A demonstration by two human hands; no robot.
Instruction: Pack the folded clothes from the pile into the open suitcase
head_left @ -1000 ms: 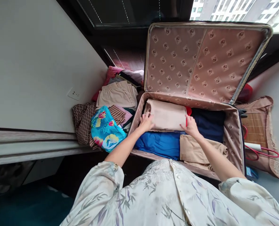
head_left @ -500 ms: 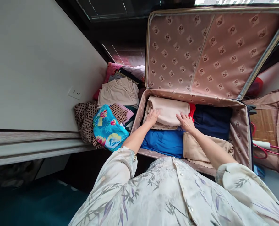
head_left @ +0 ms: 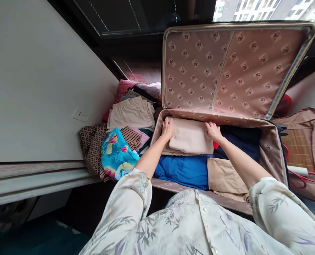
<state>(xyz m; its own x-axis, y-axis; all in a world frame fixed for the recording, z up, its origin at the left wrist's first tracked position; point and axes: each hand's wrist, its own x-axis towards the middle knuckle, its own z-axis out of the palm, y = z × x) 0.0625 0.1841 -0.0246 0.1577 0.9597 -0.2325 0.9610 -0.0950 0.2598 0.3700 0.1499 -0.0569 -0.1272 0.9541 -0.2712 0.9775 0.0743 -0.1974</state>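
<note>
An open suitcase (head_left: pixel 277 156) with patterned pink lining lies in front of me, its lid (head_left: pixel 226 67) propped up. A folded beige garment (head_left: pixel 191 140) lies at its far left corner. My left hand (head_left: pixel 167 128) presses flat on the garment's left edge. At the garment's top right corner, my right hand (head_left: pixel 213 131) grips the fabric. Below it lie a blue garment (head_left: pixel 182 170) and a tan garment (head_left: pixel 222 177). A navy garment (head_left: pixel 242 145) fills the far right, and a bit of red cloth (head_left: pixel 215 145) shows beside my right wrist.
Left of the suitcase is a pile of folded clothes: cream trousers (head_left: pixel 132 113), a bright floral piece (head_left: pixel 116 154), striped and spotted fabric (head_left: pixel 92 145). A white wall with a socket (head_left: pixel 80 115) runs along the left. A woven mat (head_left: pixel 301 145) with a red-handled item lies right.
Both hands moved from the near edge of the beige garment up to its far side corners. The garment now lies flatter and neater against the suitcase's back wall.
</note>
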